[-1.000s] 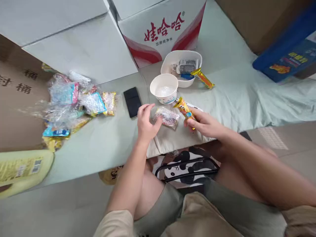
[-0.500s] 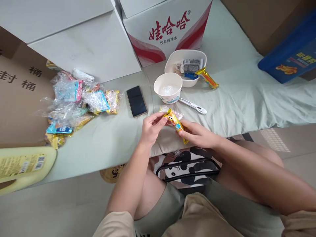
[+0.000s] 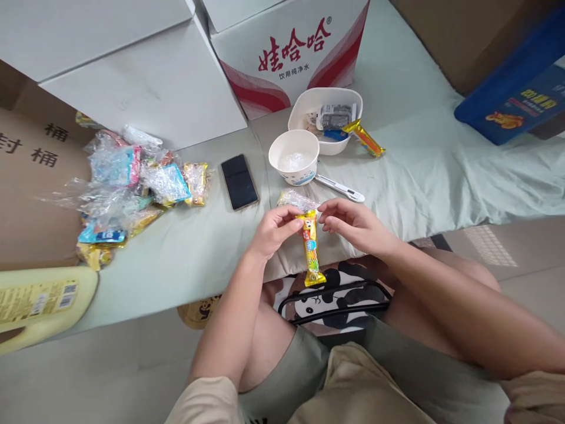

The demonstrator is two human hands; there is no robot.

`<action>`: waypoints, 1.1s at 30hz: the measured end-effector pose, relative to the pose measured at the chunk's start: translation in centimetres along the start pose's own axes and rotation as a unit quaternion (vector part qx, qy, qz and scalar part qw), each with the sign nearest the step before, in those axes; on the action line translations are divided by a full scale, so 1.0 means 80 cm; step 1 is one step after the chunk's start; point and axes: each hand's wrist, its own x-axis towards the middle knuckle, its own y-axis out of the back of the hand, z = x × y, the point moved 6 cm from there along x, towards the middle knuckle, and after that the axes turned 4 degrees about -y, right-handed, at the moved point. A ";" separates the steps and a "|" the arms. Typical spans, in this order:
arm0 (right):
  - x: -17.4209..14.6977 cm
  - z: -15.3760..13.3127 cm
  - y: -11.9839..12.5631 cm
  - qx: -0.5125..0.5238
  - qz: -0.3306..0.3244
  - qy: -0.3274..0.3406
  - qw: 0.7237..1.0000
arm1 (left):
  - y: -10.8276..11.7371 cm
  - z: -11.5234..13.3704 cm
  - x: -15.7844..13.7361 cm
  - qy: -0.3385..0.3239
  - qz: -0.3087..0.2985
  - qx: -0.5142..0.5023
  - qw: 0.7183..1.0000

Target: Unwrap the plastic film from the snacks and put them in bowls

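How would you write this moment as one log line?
left hand: holds yellow packet by upper end | right hand: beside that end, contact unclear | phone: left of round bowl

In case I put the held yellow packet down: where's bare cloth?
One patch lies left of the left hand, between the phone, the packet pile and the pale yellow jug. A wider, wrinkled one runs from the white slim tool right to the blue container. The middle is crowded: paper cup, tub and clear-wrapped packet sit close together.
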 end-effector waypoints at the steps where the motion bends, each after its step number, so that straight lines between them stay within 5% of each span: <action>1: 0.000 -0.001 0.000 0.005 -0.002 0.000 1.000 | -0.004 -0.002 -0.001 0.013 -0.019 0.011 1.000; 4: 0.001 0.000 -0.004 0.013 -0.029 -0.004 0.999 | -0.008 -0.004 -0.001 0.021 -0.016 0.021 0.999; 10: -0.006 0.004 -0.016 0.054 -0.113 -0.036 0.991 | 0.026 0.007 0.005 -0.035 0.170 -0.051 0.983; 13: -0.008 0.003 -0.021 0.062 -0.146 -0.049 0.986 | 0.039 0.011 0.006 -0.045 0.210 -0.063 0.975; 33: -0.003 -0.001 -0.014 0.032 -0.103 -0.064 0.992 | 0.044 0.014 0.005 -0.045 0.199 -0.065 0.977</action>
